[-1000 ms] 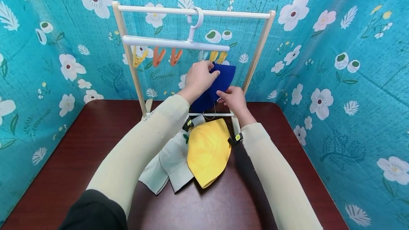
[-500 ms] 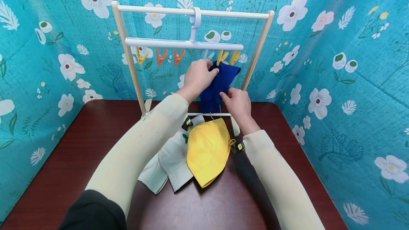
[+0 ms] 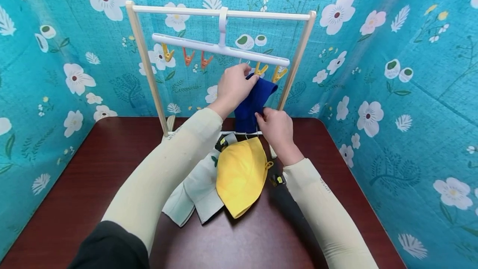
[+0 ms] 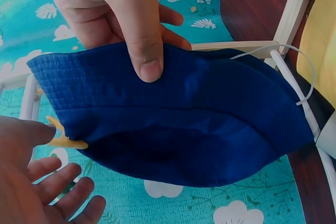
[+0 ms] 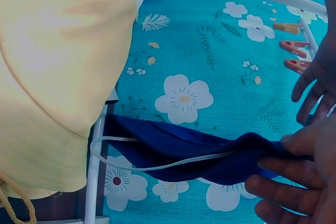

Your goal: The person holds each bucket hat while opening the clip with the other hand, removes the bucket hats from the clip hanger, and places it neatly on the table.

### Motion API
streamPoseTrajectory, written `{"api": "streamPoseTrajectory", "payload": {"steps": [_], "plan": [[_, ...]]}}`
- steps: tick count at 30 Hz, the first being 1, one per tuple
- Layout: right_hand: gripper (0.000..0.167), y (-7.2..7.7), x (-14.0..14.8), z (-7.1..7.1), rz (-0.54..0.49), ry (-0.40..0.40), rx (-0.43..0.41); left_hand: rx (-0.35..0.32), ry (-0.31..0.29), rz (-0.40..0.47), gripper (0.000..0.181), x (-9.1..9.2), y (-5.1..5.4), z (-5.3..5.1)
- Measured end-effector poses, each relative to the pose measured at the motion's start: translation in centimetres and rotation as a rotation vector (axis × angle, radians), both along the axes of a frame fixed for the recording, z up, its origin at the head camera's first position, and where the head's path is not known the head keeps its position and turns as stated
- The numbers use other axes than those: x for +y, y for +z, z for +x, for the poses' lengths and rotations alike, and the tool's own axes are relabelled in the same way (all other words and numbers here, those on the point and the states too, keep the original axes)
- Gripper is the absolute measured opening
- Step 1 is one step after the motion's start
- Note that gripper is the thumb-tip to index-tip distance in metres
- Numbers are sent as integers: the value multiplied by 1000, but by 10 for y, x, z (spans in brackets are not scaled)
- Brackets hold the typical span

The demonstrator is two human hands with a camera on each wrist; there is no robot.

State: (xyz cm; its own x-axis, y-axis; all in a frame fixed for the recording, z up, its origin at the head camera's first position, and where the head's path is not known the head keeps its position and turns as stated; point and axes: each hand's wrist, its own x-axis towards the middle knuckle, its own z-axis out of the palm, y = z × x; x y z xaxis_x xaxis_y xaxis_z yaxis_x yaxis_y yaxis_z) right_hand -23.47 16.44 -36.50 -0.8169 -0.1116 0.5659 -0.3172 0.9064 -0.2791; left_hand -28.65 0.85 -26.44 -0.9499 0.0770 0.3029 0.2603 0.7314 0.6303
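Note:
A navy blue bucket hat (image 4: 173, 114) with a white elastic cord hangs below a white hanger (image 3: 239, 51), its upper corner at a yellow clip (image 4: 68, 141). My right hand (image 3: 277, 130) pinches the brim, thumb in front and fingers behind. At the upper corner is my left hand (image 3: 233, 86); in the left wrist view its thumb lies at the clip and the other fingers are spread apart. The hanger tilts down to the right. A second yellow clip (image 3: 279, 74) dangles at its right end. A yellow bucket hat (image 3: 240, 177) lies on the table below.
A wooden rack (image 3: 137, 49) with a white top rail carries the hanger. Orange clips (image 3: 188, 57) and another yellow clip hang at the left. Pale hats (image 3: 201, 190) lie beside the yellow hat on the dark red table (image 3: 101, 177). Floral turquoise cloth (image 3: 392, 107) stands behind and at both sides.
The hanger has swung round to face forward, and its right end has dropped. The blue hat's free corner has folded over and then lowered slightly. Both hands stay close to the hat.

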Motion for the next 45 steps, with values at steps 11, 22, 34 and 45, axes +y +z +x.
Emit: {"api": "streamPoseTrajectory", "payload": {"steps": [11, 22, 34, 45], "plan": [[41, -4, -6, 5, 73, 11, 26, 70, 20, 101, 44, 9, -5, 2], [38, -3, -18, 4, 117, 48, 80, 89, 61, 167, 42, 13, -9, -8], [35, -2, -20, 9, 130, 60, 89, 206, 135, 128, 40, 21, -15, -8], [36, -3, -19, 11, 128, 63, 106, 300, 166, 100, 44, 30, -17, -4]]}}
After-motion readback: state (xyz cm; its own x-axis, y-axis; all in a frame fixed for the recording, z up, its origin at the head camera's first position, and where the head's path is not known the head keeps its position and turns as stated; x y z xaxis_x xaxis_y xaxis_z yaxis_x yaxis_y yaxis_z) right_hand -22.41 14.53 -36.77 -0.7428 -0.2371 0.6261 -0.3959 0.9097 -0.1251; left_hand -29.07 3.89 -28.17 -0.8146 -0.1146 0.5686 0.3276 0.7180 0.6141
